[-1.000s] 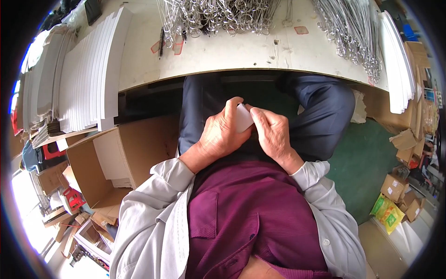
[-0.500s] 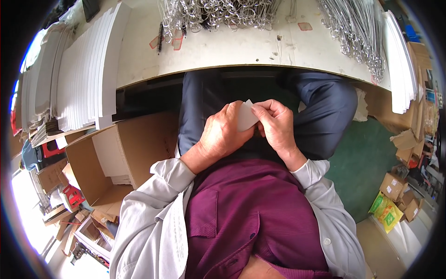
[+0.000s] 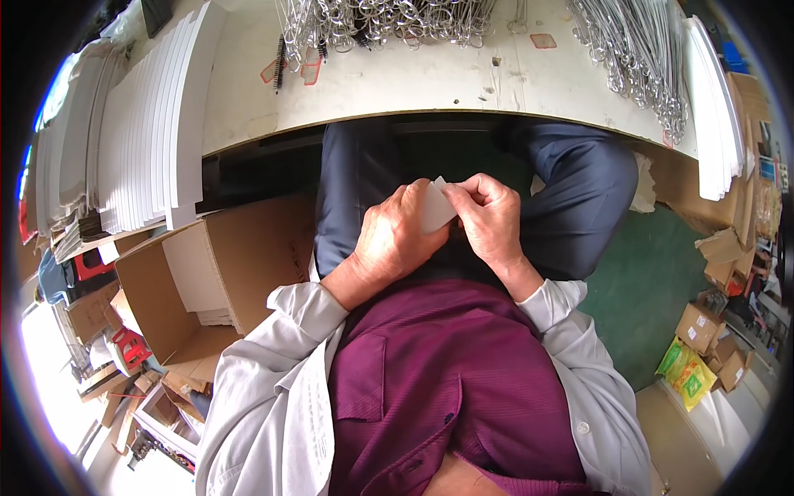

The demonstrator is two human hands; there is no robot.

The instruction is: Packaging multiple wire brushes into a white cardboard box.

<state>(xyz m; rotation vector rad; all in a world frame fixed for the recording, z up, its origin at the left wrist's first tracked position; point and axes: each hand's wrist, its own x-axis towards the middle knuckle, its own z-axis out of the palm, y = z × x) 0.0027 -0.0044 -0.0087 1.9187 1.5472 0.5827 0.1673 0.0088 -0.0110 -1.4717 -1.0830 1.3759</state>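
Over my lap, in front of the table edge, both hands hold a small white piece of card or paper (image 3: 436, 210). My left hand (image 3: 397, 232) is wrapped round its left side, and much of the piece is hidden in the palm. At its upper right corner, the thumb and fingers of my right hand (image 3: 489, 218) pinch the edge. A pointed tip of the piece sticks up between the two hands. Its full shape cannot be made out.
On the white table (image 3: 397, 87) lie a heap of looped wire pieces (image 3: 397, 23), thin black brushes (image 3: 279, 66) and a bundle of wires (image 3: 633, 62). White flat cartons (image 3: 149, 124) stand left, more white strips (image 3: 713, 116) right. An open cardboard box (image 3: 260, 256) sits left of my legs.
The hands and the white piece stay nearly in place, with only a slight shift of my right fingers at the corner. The whole view has moved a little.
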